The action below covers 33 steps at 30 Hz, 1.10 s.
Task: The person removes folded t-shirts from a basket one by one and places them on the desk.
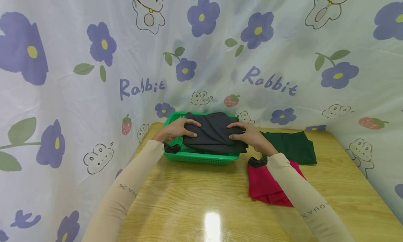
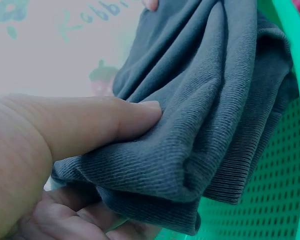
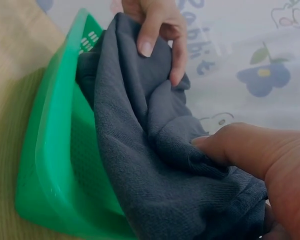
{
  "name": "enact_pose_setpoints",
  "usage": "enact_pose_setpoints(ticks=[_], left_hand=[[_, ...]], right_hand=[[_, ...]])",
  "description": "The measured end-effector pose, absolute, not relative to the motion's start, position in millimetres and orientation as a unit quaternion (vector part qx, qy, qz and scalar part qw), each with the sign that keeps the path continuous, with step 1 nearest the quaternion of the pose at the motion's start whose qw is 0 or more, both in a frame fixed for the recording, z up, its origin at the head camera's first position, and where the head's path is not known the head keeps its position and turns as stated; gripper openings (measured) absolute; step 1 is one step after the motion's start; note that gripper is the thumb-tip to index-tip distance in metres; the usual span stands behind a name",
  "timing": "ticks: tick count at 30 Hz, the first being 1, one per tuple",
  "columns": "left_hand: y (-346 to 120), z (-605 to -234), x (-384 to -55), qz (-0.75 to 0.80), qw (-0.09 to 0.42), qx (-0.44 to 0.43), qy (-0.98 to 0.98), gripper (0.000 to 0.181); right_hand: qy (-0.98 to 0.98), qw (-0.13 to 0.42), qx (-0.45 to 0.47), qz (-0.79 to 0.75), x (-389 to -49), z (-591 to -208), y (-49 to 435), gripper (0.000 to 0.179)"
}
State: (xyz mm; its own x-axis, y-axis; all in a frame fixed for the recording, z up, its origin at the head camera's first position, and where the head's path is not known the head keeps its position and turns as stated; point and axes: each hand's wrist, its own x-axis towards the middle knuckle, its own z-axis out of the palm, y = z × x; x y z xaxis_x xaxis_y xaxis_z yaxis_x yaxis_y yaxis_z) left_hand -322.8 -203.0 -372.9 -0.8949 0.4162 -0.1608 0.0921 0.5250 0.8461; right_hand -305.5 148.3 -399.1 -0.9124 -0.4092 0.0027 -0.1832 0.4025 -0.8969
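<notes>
A folded dark grey cloth [image 1: 214,133], ribbed in the left wrist view, is held over a green plastic basket [image 1: 201,158]. My left hand [image 1: 177,129] grips its left end, thumb [image 2: 135,117] on top and fingers underneath. At the opposite end my right hand [image 1: 248,133] pinches the cloth, its thumb [image 3: 225,145] pressing into a fold on top. The cloth sags in soft creases between both hands and overlaps the basket's right side in the head view. Most of the fingers below the cloth are hidden.
A dark green folded cloth [image 1: 291,147] lies on the wooden table [image 1: 185,200] right of the basket. Closer in, a red folded cloth [image 1: 267,187] lies partly under my right forearm. A patterned curtain [image 1: 220,60] hangs behind and beside the table.
</notes>
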Motion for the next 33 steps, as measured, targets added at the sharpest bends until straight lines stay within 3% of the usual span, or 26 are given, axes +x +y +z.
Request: enact_pose_setpoints(ticks=[33], left_hand=[[-115.5, -370.8, -306.5, 0.49, 0.175, 0.226, 0.823, 0.042]], right_hand=[[0.852, 0.087, -0.136, -0.497, -268.3, -389.6, 240.9, 0.049]])
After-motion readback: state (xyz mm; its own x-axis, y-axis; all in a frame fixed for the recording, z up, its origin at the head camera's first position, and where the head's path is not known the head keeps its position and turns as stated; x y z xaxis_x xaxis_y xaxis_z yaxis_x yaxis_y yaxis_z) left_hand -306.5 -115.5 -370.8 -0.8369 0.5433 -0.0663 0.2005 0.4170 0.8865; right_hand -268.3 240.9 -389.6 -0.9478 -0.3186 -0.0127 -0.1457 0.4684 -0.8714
